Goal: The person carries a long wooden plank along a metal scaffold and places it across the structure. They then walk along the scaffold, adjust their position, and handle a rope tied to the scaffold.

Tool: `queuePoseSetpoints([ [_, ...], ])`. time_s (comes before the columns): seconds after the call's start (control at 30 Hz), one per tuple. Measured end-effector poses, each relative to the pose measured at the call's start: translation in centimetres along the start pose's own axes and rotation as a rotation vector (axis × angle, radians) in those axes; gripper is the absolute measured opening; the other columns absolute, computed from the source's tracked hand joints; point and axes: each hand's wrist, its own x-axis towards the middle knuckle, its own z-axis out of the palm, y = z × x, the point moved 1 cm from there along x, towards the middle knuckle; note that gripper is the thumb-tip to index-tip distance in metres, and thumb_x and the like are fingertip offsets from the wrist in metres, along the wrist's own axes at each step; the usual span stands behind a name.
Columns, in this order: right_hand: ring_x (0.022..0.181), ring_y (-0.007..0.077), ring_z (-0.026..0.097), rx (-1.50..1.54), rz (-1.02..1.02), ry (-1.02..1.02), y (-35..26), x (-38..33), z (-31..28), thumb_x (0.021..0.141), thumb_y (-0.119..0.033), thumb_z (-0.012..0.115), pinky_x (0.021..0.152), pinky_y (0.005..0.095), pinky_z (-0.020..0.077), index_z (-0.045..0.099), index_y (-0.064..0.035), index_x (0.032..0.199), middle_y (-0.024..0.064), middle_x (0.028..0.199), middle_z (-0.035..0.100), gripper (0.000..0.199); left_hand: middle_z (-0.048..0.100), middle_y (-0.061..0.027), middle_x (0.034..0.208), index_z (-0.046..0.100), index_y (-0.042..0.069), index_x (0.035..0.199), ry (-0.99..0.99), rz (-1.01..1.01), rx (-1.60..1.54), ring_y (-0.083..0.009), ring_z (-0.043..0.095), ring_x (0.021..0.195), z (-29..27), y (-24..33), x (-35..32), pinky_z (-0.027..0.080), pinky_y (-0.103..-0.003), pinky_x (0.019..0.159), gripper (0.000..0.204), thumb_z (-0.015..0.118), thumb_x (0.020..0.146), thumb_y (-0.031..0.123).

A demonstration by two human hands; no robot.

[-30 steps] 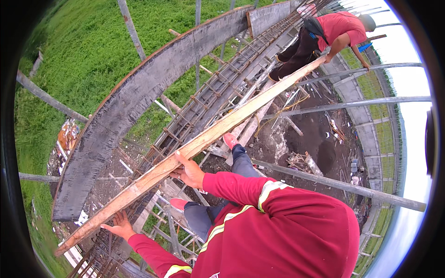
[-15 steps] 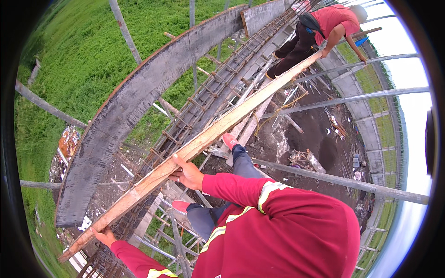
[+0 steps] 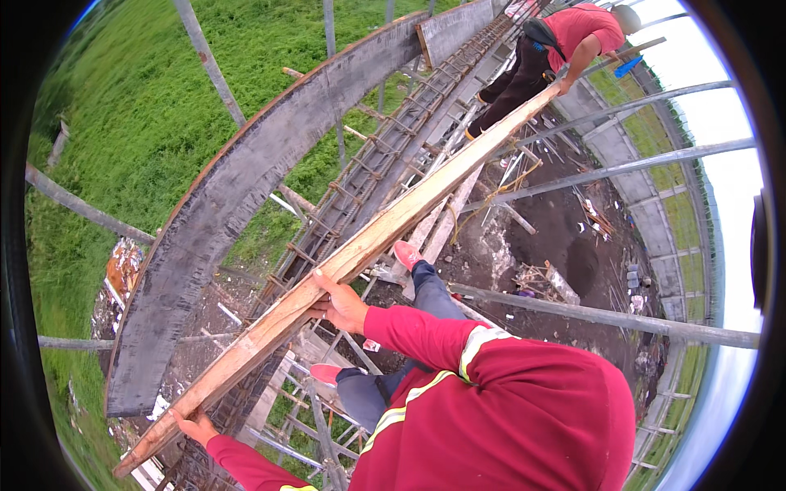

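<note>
A long, rough-edged wooden plank [image 3: 385, 237] slants from the lower left up to the far right. My right hand [image 3: 342, 306] grips its near side around the middle, the thumb on the upper face and the fingers partly hidden under it. Closer to the lower left end, my left hand [image 3: 197, 428] is closed on the same plank, its thumb against the edge. At the far end, a co-worker in a red shirt [image 3: 585, 37] bends over with a hand [image 3: 563, 85] on the plank.
A curved grey form panel [image 3: 229, 180] stands to the left. Beside it runs a rebar cage [image 3: 385, 147] beneath the plank. Metal pipes [image 3: 606, 315] cross on the right, above dark ground with debris. Scaffold bars and boards lie below my feet; grass spreads beyond the panel.
The plank's near end has shifted slightly right and down in the picture, both my hands still on it. The co-worker's farther hand no longer shows by the pipe.
</note>
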Motion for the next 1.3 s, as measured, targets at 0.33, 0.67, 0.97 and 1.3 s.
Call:
queuePoseSetpoints([
  [0.33, 0.096, 0.0257, 0.064, -0.154, -0.201, 0.191, -11.8, 0.9, -5.2, 0.091, -0.056, 0.053, 0.084, 0.0451, 0.0488, 0.059, -0.0109, 0.113, 0.0087, 0.104, 0.066, 0.051, 0.055, -0.0159, 0.113, 0.051, 0.0, 0.123, -0.082, -0.153, -0.153, -0.0293, 0.053, 0.105, 9.3, -5.6, -9.1, 0.045, -0.049, 0.093, 0.052, 0.067, 0.088, 0.035],
  [0.67, 0.089, 0.023, 0.066, -0.129, -0.476, 0.405, -22.9, 3.4, -10.3, 0.09, -0.057, 0.051, 0.08, 0.0455, 0.05, 0.059, -0.0136, 0.11, 0.0065, 0.101, 0.067, 0.049, 0.052, -0.0192, 0.113, 0.051, -0.001, 0.118, -0.146, -0.312, -0.212, -0.033, 0.051, 0.108, 18.9, -10.3, -17.9, 0.045, -0.052, 0.093, 0.048, 0.068, 0.085, 0.029],
  [0.97, 0.128, 0.035, 0.038, -0.315, -0.225, 0.294, -14.8, -1.2, -9.2, 0.083, -0.073, 0.049, 0.103, 0.0447, 0.0343, 0.007, -0.0034, 0.15, 0.0235, 0.143, 0.032, 0.105, 0.051, -0.0138, 0.11, 0.05, 0.007, 0.114, -0.115, -0.474, -0.345, -0.0319, 0.051, 0.106, 23.2, -14.4, -22.9, 0.04, -0.057, 0.098, 0.046, 0.071, 0.079, 0.028],
  [1.3, 0.122, 0.0329, 0.044, -0.017, -0.002, 0.035, -3.9, 2.8, 0.9, 0.087, -0.037, 0.068, 0.105, 0.0517, 0.0377, 0.043, -0.0097, 0.129, 0.0126, 0.131, 0.046, 0.056, 0.051, -0.0145, 0.118, 0.044, 0.003, 0.127, -0.304, -0.494, -0.397, -0.0329, 0.052, 0.114, 23.0, -15.1, -25.6, 0.042, -0.055, 0.094, 0.07, 0.064, 0.084, 0.054],
])
